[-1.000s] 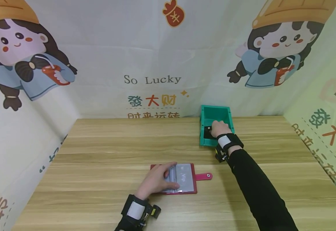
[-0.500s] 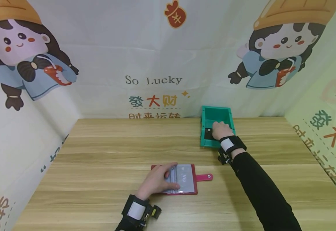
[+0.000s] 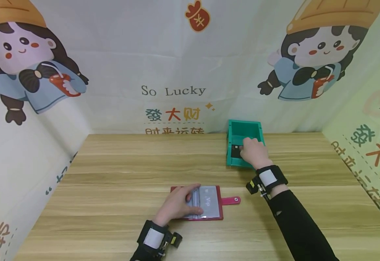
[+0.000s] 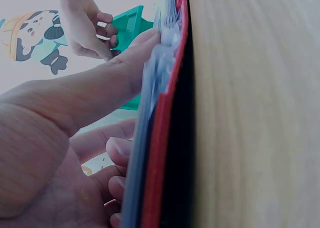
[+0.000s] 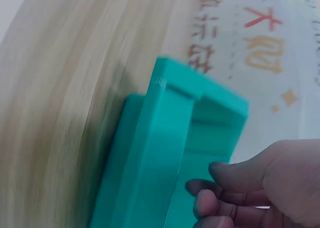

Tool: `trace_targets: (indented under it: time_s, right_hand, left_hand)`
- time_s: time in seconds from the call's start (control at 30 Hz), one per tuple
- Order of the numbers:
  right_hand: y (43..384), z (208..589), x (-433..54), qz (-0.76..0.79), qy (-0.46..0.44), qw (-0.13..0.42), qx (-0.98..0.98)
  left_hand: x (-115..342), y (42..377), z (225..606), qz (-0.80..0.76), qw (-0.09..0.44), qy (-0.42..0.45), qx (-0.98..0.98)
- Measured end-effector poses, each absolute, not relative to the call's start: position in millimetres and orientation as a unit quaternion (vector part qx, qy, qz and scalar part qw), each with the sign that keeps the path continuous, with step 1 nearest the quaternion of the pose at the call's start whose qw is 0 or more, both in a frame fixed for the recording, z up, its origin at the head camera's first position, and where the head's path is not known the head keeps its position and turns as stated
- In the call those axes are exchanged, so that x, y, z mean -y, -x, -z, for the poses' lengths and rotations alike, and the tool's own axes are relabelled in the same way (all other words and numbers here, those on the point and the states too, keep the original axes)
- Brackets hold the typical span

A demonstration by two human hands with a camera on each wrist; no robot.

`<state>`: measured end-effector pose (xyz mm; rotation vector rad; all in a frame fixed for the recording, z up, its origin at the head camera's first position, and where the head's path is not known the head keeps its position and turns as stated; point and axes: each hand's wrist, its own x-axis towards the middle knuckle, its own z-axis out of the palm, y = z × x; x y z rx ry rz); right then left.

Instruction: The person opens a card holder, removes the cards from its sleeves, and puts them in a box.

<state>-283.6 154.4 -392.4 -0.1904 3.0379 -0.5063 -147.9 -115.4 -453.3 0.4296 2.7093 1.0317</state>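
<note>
A card holder (image 3: 211, 201) with a red cover lies spread on the table, its clear sleeves facing up and marked "Vip". My left hand (image 3: 175, 203) rests on its left part. The left thumb (image 4: 110, 82) lies straight along the sleeves in the left wrist view, and the other fingertips touch them farther over. Over the near right part of a green bin (image 3: 233, 162) is my right hand (image 3: 254, 152), fingers bent and thumb close to the index finger (image 5: 202, 187). Whether something thin is between them does not show. Inside the bin lies a flat black piece (image 3: 236, 151).
The pink snap strap (image 3: 231, 200) of the card holder points right across the wooden table (image 3: 137, 159). Printed cloth walls (image 3: 118, 72) stand behind the table and at both sides. The bin sits against the back wall.
My right hand has drawn back toward the near right side of the bin, uncovering more of its inside. The left hand and the card holder stay in place.
</note>
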Motion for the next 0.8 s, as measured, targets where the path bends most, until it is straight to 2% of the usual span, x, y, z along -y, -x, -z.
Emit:
trace_targets:
  time_s: [0.57,0.8]
  right_hand:
    - [212.3,415.9,-129.6,0.284,0.113,-0.041,-0.951]
    - [186.4,428.6,-118.6,0.338,0.146,-0.014,-0.930]
  left_hand:
    - [115.6,149.5,453.4,-0.347,0.106,-0.151,-0.920]
    - [115.1,149.8,454.0,-0.347,0.104,-0.150,-0.920]
